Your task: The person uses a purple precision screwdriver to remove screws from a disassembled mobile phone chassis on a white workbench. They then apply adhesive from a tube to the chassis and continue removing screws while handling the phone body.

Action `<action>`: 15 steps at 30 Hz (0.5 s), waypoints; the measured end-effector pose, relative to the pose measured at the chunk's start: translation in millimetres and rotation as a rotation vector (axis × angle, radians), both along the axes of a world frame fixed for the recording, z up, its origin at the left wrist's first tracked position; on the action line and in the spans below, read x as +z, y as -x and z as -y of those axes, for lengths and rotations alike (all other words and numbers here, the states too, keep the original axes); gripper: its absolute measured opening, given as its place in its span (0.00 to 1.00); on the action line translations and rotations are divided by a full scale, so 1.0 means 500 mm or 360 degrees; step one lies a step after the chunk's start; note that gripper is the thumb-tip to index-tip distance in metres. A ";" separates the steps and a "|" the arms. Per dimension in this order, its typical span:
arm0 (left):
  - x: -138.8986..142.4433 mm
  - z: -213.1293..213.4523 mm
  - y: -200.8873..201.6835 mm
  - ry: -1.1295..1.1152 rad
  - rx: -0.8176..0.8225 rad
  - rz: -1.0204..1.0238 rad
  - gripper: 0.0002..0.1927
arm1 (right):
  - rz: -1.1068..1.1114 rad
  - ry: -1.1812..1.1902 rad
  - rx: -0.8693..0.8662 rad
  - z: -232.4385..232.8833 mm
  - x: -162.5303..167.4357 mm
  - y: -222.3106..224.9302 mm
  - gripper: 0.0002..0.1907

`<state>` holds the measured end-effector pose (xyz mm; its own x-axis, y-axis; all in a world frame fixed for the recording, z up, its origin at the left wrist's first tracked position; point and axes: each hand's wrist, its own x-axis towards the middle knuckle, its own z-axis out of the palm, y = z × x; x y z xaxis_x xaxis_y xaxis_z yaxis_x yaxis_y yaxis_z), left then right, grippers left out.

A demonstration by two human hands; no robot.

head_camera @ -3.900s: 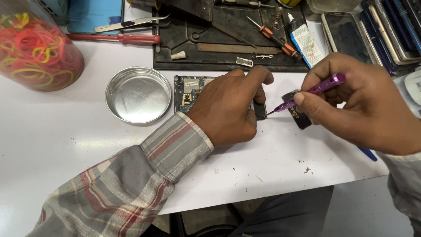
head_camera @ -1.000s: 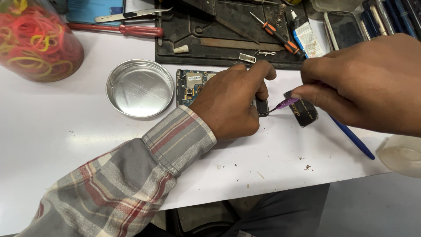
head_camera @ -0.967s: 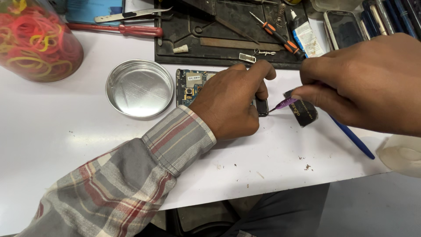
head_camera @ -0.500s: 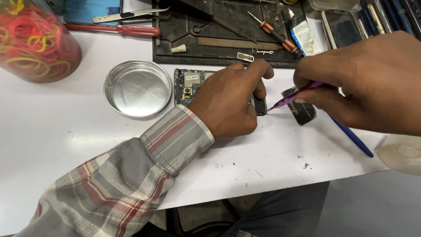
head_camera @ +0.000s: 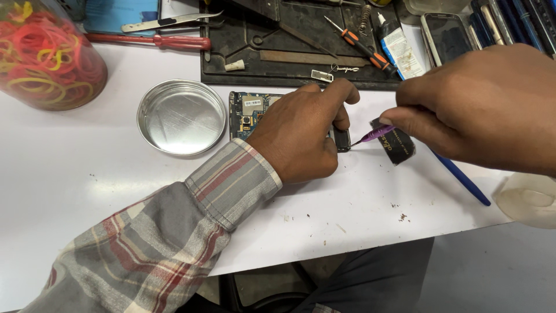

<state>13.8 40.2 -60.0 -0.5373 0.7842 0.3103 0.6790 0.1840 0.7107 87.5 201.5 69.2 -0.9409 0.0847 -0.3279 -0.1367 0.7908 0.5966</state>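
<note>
**Opened phone under a purple tool**

The left hand [head_camera: 298,136] is pressing down on the opened phone [head_camera: 250,113], fingers closed over its right end. The right hand [head_camera: 480,101] is pinching a purple tool [head_camera: 373,135], tip just beside that end. Beyond the pinch, a white-labelled glue tube [head_camera: 399,49] is lying on the black mat [head_camera: 243,58]. Left of the phone, a round metal lid [head_camera: 180,117] is sitting on the white table [head_camera: 69,168].

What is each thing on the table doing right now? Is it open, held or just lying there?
Opened phone: back off, circuit board showing, pinned by left hand.
Purple tool: pinched in right hand, tip at phone's edge.
Metal dish: upright, nothing in it.
Rubber band jar: nearly full.
Blue pen: lying flat.
Second phone: screen dark.
</note>
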 end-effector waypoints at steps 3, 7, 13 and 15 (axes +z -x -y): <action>0.000 0.001 0.000 0.0002 0.0001 0.0000 0.31 | -0.0032 0.0047 0.0046 0.001 -0.001 -0.001 0.16; 0.001 0.001 0.000 0.0001 0.0002 0.0009 0.31 | -0.0064 0.0130 0.0101 0.001 -0.001 -0.002 0.14; 0.001 0.002 0.000 -0.0007 0.0006 -0.0013 0.31 | -0.0080 0.0325 0.0118 0.005 -0.001 -0.001 0.11; 0.000 0.003 0.000 -0.0021 -0.0005 -0.0008 0.31 | -0.0017 0.0273 0.0052 0.005 -0.003 -0.002 0.10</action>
